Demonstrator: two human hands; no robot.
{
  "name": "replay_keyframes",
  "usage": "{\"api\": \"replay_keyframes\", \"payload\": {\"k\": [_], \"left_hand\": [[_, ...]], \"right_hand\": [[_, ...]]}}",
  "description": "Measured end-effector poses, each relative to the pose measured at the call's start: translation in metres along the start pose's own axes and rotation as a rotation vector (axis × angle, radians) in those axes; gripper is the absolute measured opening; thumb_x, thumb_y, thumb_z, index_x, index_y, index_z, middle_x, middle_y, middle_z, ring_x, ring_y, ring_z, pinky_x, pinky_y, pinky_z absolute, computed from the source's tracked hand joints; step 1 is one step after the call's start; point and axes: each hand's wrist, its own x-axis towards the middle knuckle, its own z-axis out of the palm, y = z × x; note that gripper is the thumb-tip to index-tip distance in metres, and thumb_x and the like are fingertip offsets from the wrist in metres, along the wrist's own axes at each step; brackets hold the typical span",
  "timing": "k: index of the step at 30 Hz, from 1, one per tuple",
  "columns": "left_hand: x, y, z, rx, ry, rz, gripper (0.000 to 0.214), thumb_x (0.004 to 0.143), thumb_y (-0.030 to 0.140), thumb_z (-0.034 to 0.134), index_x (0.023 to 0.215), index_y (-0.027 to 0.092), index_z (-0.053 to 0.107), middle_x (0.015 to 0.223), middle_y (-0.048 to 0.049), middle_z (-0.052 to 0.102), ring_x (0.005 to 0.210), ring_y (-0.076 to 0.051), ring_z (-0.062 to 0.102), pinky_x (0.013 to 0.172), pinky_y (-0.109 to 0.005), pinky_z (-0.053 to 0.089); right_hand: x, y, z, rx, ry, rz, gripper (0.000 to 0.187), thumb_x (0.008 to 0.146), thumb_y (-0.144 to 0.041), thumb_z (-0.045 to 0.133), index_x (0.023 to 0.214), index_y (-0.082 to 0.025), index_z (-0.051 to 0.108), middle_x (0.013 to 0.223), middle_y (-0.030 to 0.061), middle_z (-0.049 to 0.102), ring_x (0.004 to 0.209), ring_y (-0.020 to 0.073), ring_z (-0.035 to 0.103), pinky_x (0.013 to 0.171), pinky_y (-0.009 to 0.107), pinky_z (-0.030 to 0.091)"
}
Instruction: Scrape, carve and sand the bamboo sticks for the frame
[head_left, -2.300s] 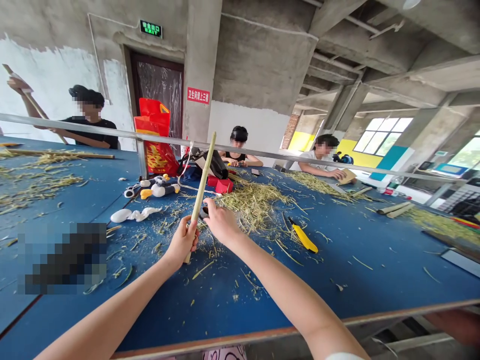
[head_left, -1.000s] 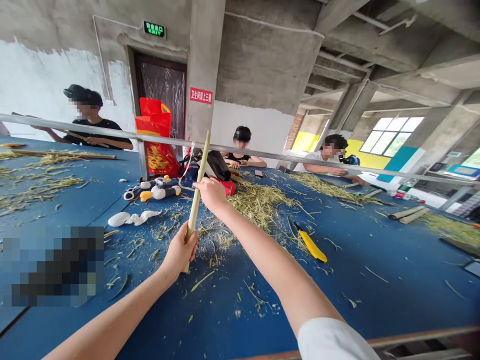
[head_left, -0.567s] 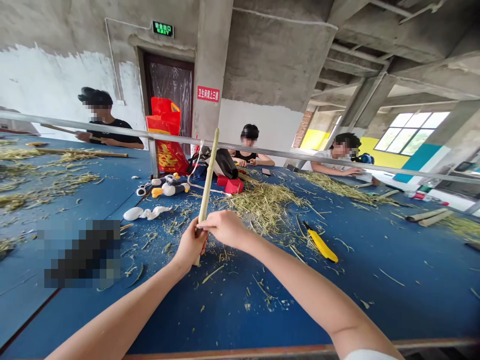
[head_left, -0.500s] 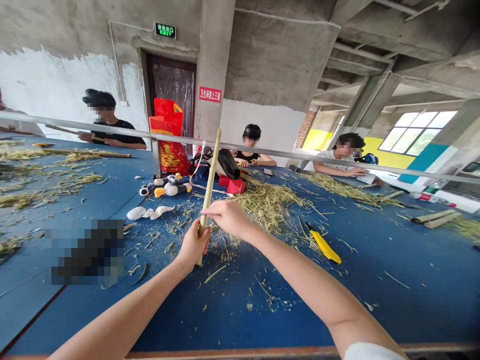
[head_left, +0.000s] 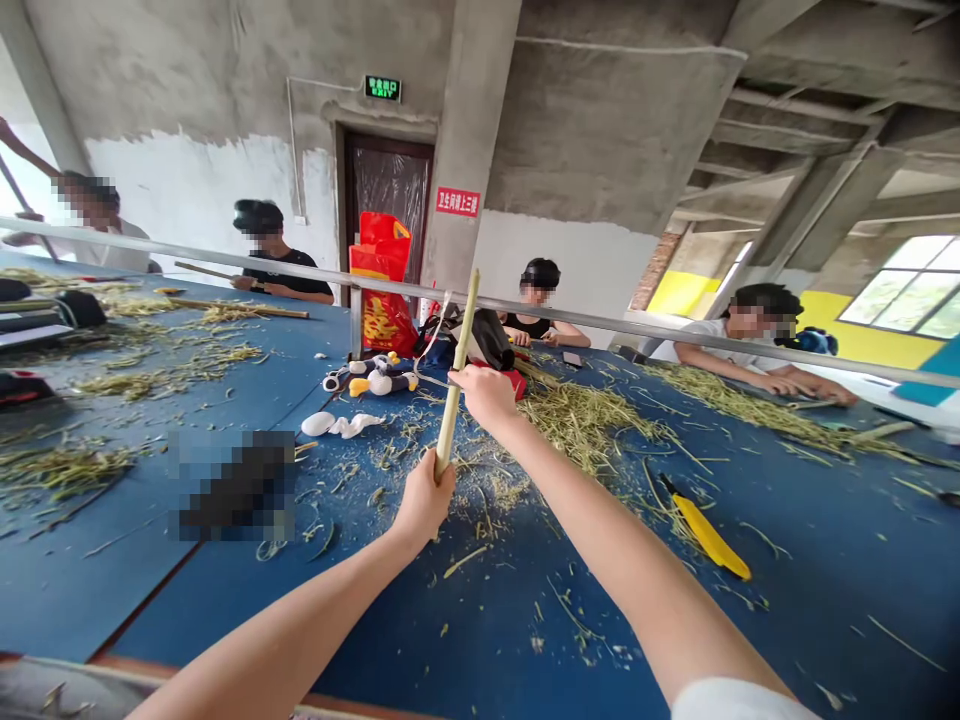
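Observation:
My left hand grips the lower end of a pale bamboo stick, which stands tilted upward. My right hand is higher up, its curled fingers pressed against the stick's side. Its fingertips are partly hidden, and I cannot see any tool there. Beyond it lies a heap of bamboo shavings on the blue work table. A yellow-handled utility knife rests to the right of both hands, out of reach of the stick.
A metal rail crosses above the table. Toy birds, a red-and-yellow bag and a black bag stand beyond the stick. Several co-workers sit around the table. A pixelated patch covers something.
My right hand has slid up the stick, away from my left hand. The whole scene has shifted rightward in view, and the table's front edge now shows at lower left.

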Motion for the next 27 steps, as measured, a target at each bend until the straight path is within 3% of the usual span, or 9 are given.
{"api": "replay_keyframes", "payload": {"k": [7, 12, 15, 19, 23, 27], "left_hand": [[-0.001, 0.013, -0.004, -0.096, -0.009, -0.092, 0.010, 0.082, 0.022, 0.057, 0.078, 0.020, 0.048, 0.055, 0.0059, 0.055, 0.037, -0.008, 0.048, 0.035, -0.018, 0.037], [-0.004, 0.019, -0.010, -0.150, -0.027, -0.110, 0.027, 0.074, 0.023, 0.074, 0.092, 0.018, 0.055, 0.057, 0.0041, 0.061, 0.047, -0.013, 0.059, 0.042, -0.020, 0.047], [-0.006, 0.020, -0.011, -0.200, -0.014, -0.144, 0.047, 0.071, 0.027, 0.080, 0.105, 0.019, 0.048, 0.068, 0.0016, 0.066, 0.056, -0.015, 0.065, 0.046, -0.022, 0.051], [-0.005, 0.021, -0.013, -0.239, 0.001, -0.197, 0.031, 0.083, 0.033, 0.070, 0.097, 0.020, 0.045, 0.083, -0.0032, 0.068, 0.063, -0.016, 0.069, 0.047, -0.022, 0.051], [-0.005, 0.020, -0.014, -0.185, -0.037, -0.182, 0.018, 0.091, 0.037, 0.055, 0.091, 0.020, 0.049, 0.085, -0.0024, 0.065, 0.057, -0.012, 0.065, 0.041, -0.020, 0.046], [-0.002, 0.011, -0.012, -0.056, -0.017, -0.103, 0.018, 0.093, 0.037, 0.049, 0.085, 0.021, 0.048, 0.069, 0.0032, 0.057, 0.042, -0.007, 0.048, 0.038, -0.017, 0.037]], "right_hand": [[-0.079, -0.042, 0.004, 0.090, -0.059, -0.157, 0.035, 0.097, -0.019, 0.046, 0.121, -0.027, 0.069, 0.108, 0.0024, 0.074, 0.091, 0.0183, 0.064, 0.072, 0.027, 0.043], [-0.096, -0.045, -0.007, 0.389, -0.138, -0.136, 0.032, 0.093, -0.020, 0.052, 0.114, -0.031, 0.074, 0.103, -0.0009, 0.076, 0.087, 0.0153, 0.068, 0.076, 0.025, 0.048], [-0.081, -0.029, -0.021, 0.574, -0.159, -0.078, 0.028, 0.091, -0.023, 0.058, 0.112, -0.032, 0.074, 0.105, -0.0025, 0.076, 0.090, 0.0154, 0.069, 0.079, 0.026, 0.051], [-0.036, -0.001, -0.032, 0.460, 0.071, 0.049, 0.028, 0.092, -0.025, 0.058, 0.115, -0.030, 0.073, 0.113, -0.0013, 0.074, 0.099, 0.0172, 0.068, 0.086, 0.029, 0.052], [0.016, 0.015, -0.020, 0.241, 0.184, 0.096, 0.031, 0.096, -0.026, 0.051, 0.119, -0.030, 0.072, 0.123, -0.0014, 0.070, 0.105, 0.0186, 0.065, 0.086, 0.028, 0.050], [0.045, 0.013, 0.000, 0.076, 0.099, 0.152, 0.037, 0.098, -0.022, 0.043, 0.120, -0.032, 0.071, 0.121, -0.0006, 0.070, 0.103, 0.0208, 0.066, 0.078, 0.028, 0.048]]}}
